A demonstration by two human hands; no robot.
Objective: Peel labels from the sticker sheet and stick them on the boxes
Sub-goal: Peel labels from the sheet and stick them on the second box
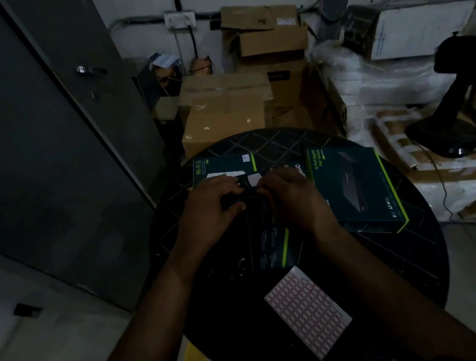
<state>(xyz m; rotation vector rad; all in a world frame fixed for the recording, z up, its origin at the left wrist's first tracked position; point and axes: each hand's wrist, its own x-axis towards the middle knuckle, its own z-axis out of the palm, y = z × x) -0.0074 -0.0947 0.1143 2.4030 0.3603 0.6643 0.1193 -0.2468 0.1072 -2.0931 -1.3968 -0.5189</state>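
The scene is very dim. A pink-and-white sticker sheet (309, 311) lies on the near part of the round black table (404, 262). A dark box with a green stripe (269, 241) lies in the middle, under both hands. My left hand (214, 208) grips the far edge of this box between curled fingers and thumb. My right hand (291, 194) is beside it, its fingertips meeting the left hand's at that edge. What they hold is hidden. A Wi-Fi 5 box (221, 165) lies behind the hands and a green-edged switch box (355, 188) lies to the right.
Cardboard cartons (224, 112) are stacked beyond the table, with plastic-wrapped bundles (380, 91) to their right. A black pedestal fan (455, 122) stands on the floor at right. A grey metal cabinet (34, 152) fills the left side.
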